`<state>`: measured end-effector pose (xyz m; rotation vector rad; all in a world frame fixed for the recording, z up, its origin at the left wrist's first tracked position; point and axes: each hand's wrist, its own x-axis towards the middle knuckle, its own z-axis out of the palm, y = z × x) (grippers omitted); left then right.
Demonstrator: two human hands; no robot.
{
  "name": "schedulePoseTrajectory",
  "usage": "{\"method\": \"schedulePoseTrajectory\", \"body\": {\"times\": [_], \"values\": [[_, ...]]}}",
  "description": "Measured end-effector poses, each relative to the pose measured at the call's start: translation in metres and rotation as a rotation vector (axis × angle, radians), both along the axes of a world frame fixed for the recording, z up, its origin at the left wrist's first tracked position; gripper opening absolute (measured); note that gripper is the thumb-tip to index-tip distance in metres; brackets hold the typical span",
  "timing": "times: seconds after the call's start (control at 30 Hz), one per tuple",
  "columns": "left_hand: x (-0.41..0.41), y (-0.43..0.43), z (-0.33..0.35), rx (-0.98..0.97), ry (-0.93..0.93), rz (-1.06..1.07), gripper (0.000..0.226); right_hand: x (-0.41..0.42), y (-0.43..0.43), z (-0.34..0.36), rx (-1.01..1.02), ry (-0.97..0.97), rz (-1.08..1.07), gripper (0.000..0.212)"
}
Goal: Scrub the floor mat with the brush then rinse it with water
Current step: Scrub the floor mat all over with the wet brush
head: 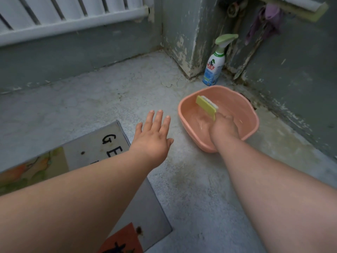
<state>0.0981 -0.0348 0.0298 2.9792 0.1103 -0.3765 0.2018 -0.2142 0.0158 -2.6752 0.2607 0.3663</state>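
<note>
The right hand [223, 125] is inside the pink basin [253, 131], and its fingers are closed around the lower end of the yellow scrub brush [206, 106]. The brush stands tilted, with its white bristles turned away from the person and its upper end above the water [235, 110]. The left hand [153, 136] is open with fingers spread, holds nothing and hangs over the bare floor [191, 179], just beside the corner of the floor mat [76, 154].

The mat lies flat on the floor at the lower left, well apart from the basin. The risk I see is dripping: a soaked brush carried across would wet the floor between them. A wet handle may also slip in the hand. If the wrist pushes on the near rim, the light basin could tip and spill.

The basin holds shallow water, disturbed around the hand. A spray bottle [214, 68] with a green trigger stands upright in the corner behind it; how full it is I cannot tell.
</note>
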Motion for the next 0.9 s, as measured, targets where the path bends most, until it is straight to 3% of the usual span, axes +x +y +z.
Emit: {"method": "schedulePoseTrajectory", "body": {"times": [0.17,0.33,0.7,0.9], "values": [[-0.005,0.015,0.012,-0.019,-0.068,0.022,0.062,-0.010,0.014,0.008,-0.063,-0.233,0.114,0.049],[-0.018,0.039,0.021,-0.022,-0.085,0.071,0.062,-0.032,0.044,0.014,0.004,-0.324,0.194,0.052],[-0.084,0.118,0.030,0.006,-0.083,0.190,0.062,-0.079,0.100,0.003,-0.053,-0.255,0.298,0.054],[-0.133,0.168,0.048,0.066,-0.041,0.281,0.062,-0.124,0.130,0.004,0.036,-0.278,0.428,0.054]]}}
